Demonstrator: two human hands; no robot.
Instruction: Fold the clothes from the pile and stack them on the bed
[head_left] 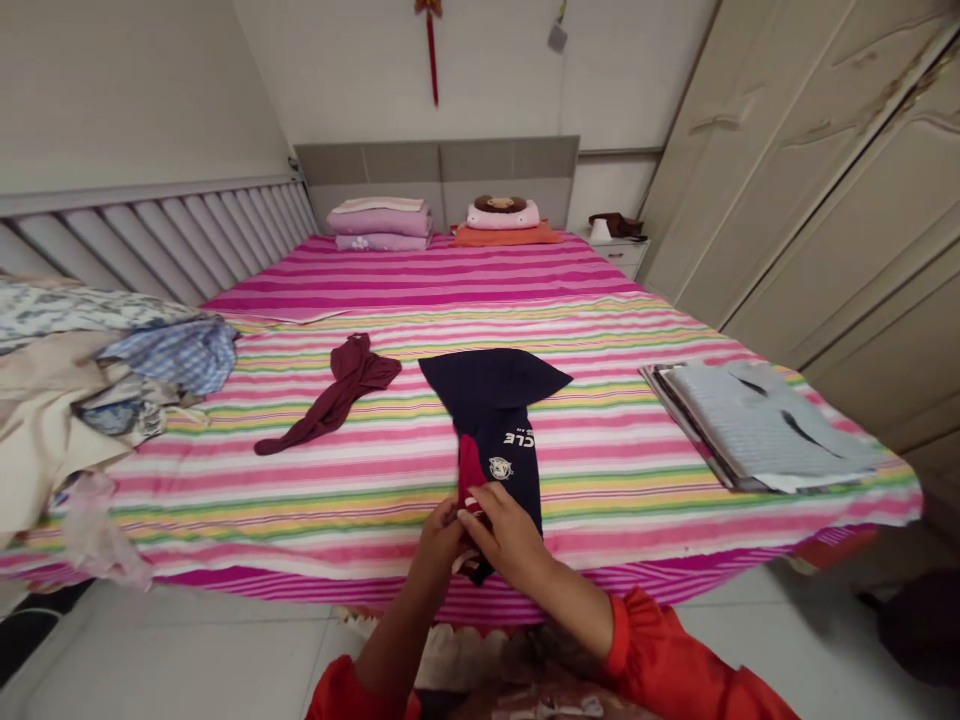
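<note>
A navy garment [517, 455] lies lengthwise near the front edge of the bed, its flared end spread out on the far side. It has a red side panel, white lettering and a round white emblem on the front. My left hand [441, 535] is closed at the garment's near left side, pinching its red and white edge. Over the same edge, my right hand [510, 535] is closed too, its fingers close to the left ones. The hands hide part of the near end. To the left, a maroon garment [341, 395] lies crumpled and twisted.
The bed has a striped sheet [330, 515]. A heap of loose clothes [172, 355] lies at left beside a padded rail [150, 230]. At right is a flat stack of folded clothes [765, 425]. Folded bedding [382, 222] sits by the headboard [442, 165]; a wardrobe [810, 150] stands right.
</note>
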